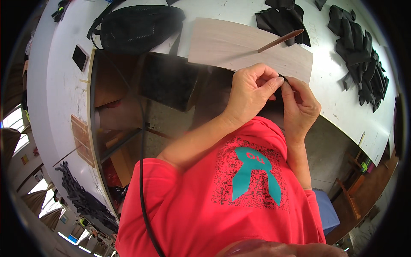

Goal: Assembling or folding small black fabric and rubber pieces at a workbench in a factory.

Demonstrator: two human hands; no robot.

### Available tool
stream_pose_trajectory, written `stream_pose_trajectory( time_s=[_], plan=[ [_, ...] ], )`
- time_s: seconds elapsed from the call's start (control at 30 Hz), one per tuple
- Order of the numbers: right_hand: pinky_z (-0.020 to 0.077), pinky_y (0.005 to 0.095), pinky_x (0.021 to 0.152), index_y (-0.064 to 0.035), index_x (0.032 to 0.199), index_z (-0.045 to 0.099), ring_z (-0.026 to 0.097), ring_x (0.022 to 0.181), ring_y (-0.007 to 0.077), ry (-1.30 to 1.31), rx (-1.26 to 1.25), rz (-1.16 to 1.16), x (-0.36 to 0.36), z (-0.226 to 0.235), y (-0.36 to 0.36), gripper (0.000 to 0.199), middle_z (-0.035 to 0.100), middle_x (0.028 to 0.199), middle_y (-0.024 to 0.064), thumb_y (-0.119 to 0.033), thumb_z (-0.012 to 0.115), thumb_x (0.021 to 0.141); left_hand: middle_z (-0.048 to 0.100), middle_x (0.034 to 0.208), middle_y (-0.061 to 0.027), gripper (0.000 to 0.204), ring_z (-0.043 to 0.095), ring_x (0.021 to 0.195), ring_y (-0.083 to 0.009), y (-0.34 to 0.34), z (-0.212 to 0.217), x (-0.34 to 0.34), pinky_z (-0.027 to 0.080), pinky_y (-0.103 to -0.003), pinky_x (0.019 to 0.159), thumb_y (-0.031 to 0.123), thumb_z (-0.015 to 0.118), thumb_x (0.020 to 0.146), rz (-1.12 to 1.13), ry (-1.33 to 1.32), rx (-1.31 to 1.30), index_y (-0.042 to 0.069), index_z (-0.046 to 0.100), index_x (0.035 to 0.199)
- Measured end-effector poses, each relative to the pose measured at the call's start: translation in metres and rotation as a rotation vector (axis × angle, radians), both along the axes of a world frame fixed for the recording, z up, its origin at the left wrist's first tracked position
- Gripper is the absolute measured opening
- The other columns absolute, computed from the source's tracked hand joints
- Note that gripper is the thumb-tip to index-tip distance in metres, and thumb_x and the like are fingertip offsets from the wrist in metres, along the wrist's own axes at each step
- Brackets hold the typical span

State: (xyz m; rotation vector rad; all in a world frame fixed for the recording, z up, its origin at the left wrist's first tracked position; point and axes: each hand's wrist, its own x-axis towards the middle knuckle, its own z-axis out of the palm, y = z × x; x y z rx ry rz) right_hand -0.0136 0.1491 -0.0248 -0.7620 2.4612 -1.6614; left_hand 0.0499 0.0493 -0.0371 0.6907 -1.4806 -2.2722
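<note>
Small black piece of material (281, 77), right of frame centre, pinched between both hands; mostly hidden by fingers, shape unclear. Left hand (251, 91): thumb and fingers closed on it. Right hand (300, 103): fingertips closed on the same piece. Behind: pale wooden board (239, 45) on white table (55, 85), brown pointed stick (280, 40) resting on board. Black cut pieces (359, 55) heaped upper right. Black bag (139, 25) upper left, partly cut off.

Just beyond the pinch lies a pale, matt, smooth wooden board (248, 45); farther out, matt black cloth-like cut pieces (359, 55) on the white, scuffed tabletop (334, 94).
</note>
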Motion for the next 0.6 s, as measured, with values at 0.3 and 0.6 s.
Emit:
stream_pose_trajectory(
  time_s=[0.3,0.6],
  plan=[
    [0.0423,0.0258,0.048,-0.0025,0.077,0.064,0.053,0.051,0.0139,0.140,0.117,-0.026,-0.006,-0.003,-0.004,0.009,0.055,0.064,0.0062,0.002,0.063,0.070,0.062,0.071,-0.0031,0.010,0.054,0.054,-0.0033,0.017,-0.009,-0.008,0.041,-0.018,0.042,-0.005,0.061,0.077,0.347,0.095,-0.739,-0.001,0.053,0.082],
    [0.0396,0.0224,0.047,0.0005,0.076,0.063,0.049,0.051,0.0085,-0.496,-0.167,0.138,-0.022,-0.003,0.006,0.004,0.058,0.067,0.0005,0.000,0.060,0.072,0.057,0.074,-0.0045,0.023,0.046,0.051,-0.0027,-0.012,0.014,-0.009,0.032,-0.015,0.039,-0.008,0.059,0.072,-0.138,0.215,0.181,-0.002,0.050,0.092]
  ],
)
